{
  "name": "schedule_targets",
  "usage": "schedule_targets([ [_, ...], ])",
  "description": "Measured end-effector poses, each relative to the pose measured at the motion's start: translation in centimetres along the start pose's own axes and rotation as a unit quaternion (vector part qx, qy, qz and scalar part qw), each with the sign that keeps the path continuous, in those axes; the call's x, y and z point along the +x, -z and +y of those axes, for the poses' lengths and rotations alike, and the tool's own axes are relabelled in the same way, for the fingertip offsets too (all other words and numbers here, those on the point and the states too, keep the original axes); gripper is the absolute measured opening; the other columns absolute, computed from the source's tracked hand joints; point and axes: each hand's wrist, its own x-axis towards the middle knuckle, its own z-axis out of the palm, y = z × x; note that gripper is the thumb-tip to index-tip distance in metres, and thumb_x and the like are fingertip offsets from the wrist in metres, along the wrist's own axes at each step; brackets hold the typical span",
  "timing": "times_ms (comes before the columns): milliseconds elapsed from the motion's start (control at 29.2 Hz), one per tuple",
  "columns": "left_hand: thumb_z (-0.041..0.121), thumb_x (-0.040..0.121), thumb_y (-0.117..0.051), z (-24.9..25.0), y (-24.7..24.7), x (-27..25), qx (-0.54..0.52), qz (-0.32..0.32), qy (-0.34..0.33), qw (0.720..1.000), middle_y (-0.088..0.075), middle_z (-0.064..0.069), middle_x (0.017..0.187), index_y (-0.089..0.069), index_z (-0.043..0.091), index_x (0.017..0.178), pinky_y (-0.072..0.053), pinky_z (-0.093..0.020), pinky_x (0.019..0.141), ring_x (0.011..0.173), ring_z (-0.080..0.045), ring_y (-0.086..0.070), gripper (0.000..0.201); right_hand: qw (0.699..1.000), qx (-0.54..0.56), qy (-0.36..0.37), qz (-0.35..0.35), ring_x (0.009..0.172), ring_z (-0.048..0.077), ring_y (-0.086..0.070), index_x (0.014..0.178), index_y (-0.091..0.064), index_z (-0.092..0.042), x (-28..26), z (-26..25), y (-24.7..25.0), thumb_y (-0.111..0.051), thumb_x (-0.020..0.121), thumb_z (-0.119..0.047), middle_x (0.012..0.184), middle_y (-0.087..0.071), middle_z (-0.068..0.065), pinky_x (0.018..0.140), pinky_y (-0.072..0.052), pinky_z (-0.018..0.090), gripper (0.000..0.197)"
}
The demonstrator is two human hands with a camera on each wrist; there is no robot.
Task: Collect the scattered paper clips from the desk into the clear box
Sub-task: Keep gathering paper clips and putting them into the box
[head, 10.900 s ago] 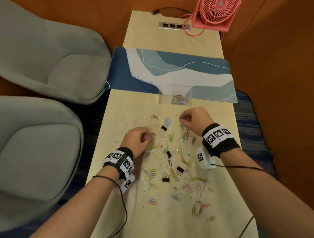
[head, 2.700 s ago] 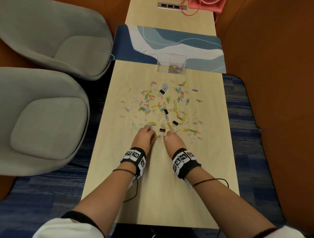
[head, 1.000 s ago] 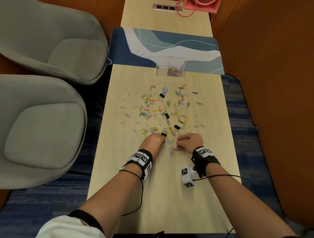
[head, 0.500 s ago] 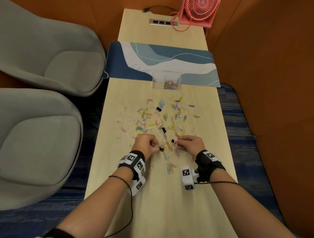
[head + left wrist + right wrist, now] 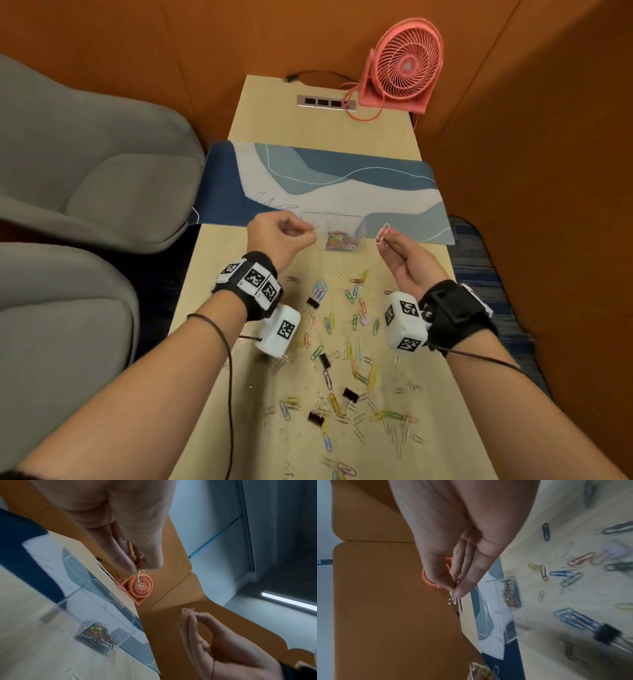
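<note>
The clear box (image 5: 360, 229) stands at the near edge of the desk mat, with a heap of coloured clips (image 5: 340, 241) in its bottom. My left hand (image 5: 310, 233) hovers just left of the box and pinches a few thin paper clips (image 5: 138, 574). To the right of the box, my right hand (image 5: 385, 241) is raised palm up and pinches a pale pink paper clip (image 5: 382, 233) between thumb and fingers. Many coloured paper clips (image 5: 342, 342) lie scattered on the desk behind both wrists. The box (image 5: 489, 610) also shows in the right wrist view.
Three black binder clips (image 5: 312, 303) (image 5: 350, 394) (image 5: 315, 418) lie among the paper clips. A blue desk mat (image 5: 325, 181) crosses the desk beyond the box. A pink fan (image 5: 404, 65) and a socket strip (image 5: 325, 102) stand at the far end. Grey chairs (image 5: 85, 171) are on the left, and orange walls close in.
Both hands have lifted off the clip pile and moved forward to either side of the clear box, each carrying clips. The head view has moved closer to the desk.
</note>
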Motion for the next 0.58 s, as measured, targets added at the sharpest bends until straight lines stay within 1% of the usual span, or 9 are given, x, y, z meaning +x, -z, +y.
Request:
schedule_targets([
  [68, 0.004, 0.069, -0.079, 0.1, -2.1, 2.2, 0.004, -0.011, -0.016, 1.000, -0.073, 0.001, 0.069, -0.074, 0.008, 0.071, -0.050, -0.011, 0.062, 0.055, 0.002, -0.062, 0.006, 1.000, 0.002, 0.006, -0.001, 0.087, 0.016, -0.069, 0.113, -0.063, 0.003, 1.9, -0.7, -0.6, -0.064, 0.087, -0.002, 0.103, -0.069, 0.014, 0.080, -0.057, 0.023, 0.027],
  [137, 0.003, 0.069, -0.077, -0.3, -4.1, 3.9, 0.017, -0.027, -0.031, 0.999, -0.070, 0.003, 0.064, -0.073, 0.011, 0.068, -0.049, -0.013, 0.061, 0.052, 0.003, -0.059, 0.009, 1.000, -0.002, 0.009, 0.001, 0.085, 0.016, -0.069, 0.109, -0.064, 0.002, 3.3, -0.9, -1.0, -0.064, 0.087, -0.002, 0.102, -0.069, 0.014, 0.081, -0.057, 0.024, 0.023],
  [205, 0.004, 0.067, -0.076, -1.0, -5.7, 5.3, 0.045, -0.036, -0.048, 0.997, -0.069, 0.003, 0.062, -0.073, 0.013, 0.066, -0.051, -0.015, 0.061, 0.053, -0.003, -0.059, 0.009, 1.000, -0.003, 0.006, 0.001, 0.085, 0.016, -0.069, 0.108, -0.065, 0.001, 4.5, -0.8, -1.0, -0.064, 0.086, -0.001, 0.103, -0.070, 0.014, 0.083, -0.057, 0.025, 0.022],
  [274, 0.004, 0.068, -0.075, -1.8, -7.1, 6.2, 0.058, -0.042, -0.056, 0.996, -0.070, 0.000, 0.064, -0.073, 0.012, 0.067, -0.053, -0.016, 0.063, 0.057, -0.009, -0.062, 0.009, 1.000, 0.001, 0.003, 0.003, 0.084, 0.017, -0.070, 0.110, -0.064, 0.002, 5.6, -0.7, -0.7, -0.065, 0.086, -0.001, 0.105, -0.069, 0.015, 0.082, -0.057, 0.025, 0.024],
  [376, 0.003, 0.070, -0.074, -3.2, -8.3, 6.9, 0.083, -0.055, -0.068, 0.993, -0.070, 0.000, 0.066, -0.073, 0.013, 0.070, -0.052, -0.015, 0.065, 0.058, -0.008, -0.062, 0.009, 1.000, 0.003, 0.002, 0.013, 0.083, 0.017, -0.069, 0.114, -0.063, 0.005, 6.8, -0.3, 0.0, -0.066, 0.085, -0.001, 0.104, -0.068, 0.016, 0.080, -0.058, 0.024, 0.029],
  [479, 0.006, 0.074, -0.075, -4.3, -9.0, 7.2, 0.122, -0.084, -0.069, 0.987, -0.070, 0.002, 0.070, -0.076, 0.014, 0.076, -0.056, -0.022, 0.072, 0.064, -0.011, -0.066, 0.008, 0.999, -0.005, 0.008, 0.030, 0.086, 0.020, -0.068, 0.116, -0.062, 0.008, 7.7, 0.3, 0.7, -0.068, 0.083, 0.000, 0.105, -0.067, 0.019, 0.081, -0.058, 0.026, 0.034],
  [581, 0.014, 0.081, -0.075, -5.0, -9.1, 7.4, 0.156, -0.094, -0.089, 0.979, -0.074, 0.003, 0.079, -0.078, 0.015, 0.087, -0.057, -0.030, 0.081, 0.073, -0.012, -0.067, 0.007, 0.998, -0.024, 0.019, 0.047, 0.090, 0.023, -0.068, 0.113, -0.062, 0.009, 8.4, 0.9, 1.1, -0.069, 0.081, 0.002, 0.108, -0.067, 0.023, 0.082, -0.058, 0.028, 0.034],
])
